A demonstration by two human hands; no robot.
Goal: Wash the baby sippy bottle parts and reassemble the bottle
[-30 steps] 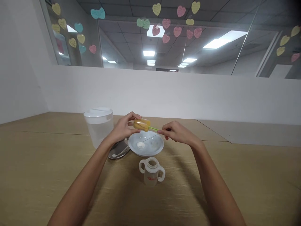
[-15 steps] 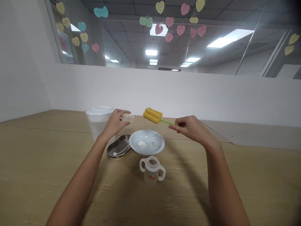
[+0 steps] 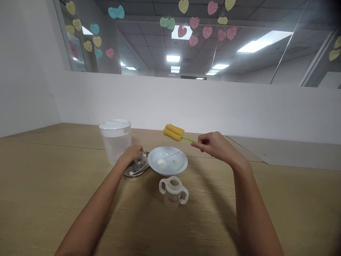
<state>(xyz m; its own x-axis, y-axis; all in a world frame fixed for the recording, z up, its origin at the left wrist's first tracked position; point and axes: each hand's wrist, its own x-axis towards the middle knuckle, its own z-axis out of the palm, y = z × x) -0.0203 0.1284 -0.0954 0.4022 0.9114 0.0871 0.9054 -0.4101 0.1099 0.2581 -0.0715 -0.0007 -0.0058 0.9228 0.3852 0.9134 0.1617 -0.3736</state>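
Note:
My right hand (image 3: 215,144) pinches the thin green handle of a yellow sponge brush (image 3: 173,132) and holds it in the air above the white bowl (image 3: 167,160). My left hand (image 3: 132,153) is down over the small steel tray (image 3: 137,169), fingers closed on a clear plastic cap (image 3: 138,164) that rests on or just above the tray. A small white piece lies in the bowl. A handled baby bottle (image 3: 173,192) without its top stands upright in front of the bowl.
A clear lidded water pitcher (image 3: 115,140) stands left of the tray. The wooden table (image 3: 53,185) stretches wide on both sides. A white partition wall rises behind, with glass and paper hearts above it.
My left hand pulled the clear cap off the sponge brush, carried it left, then lowered it onto the steel tray. My right hand drew the brush to the right and now holds still.

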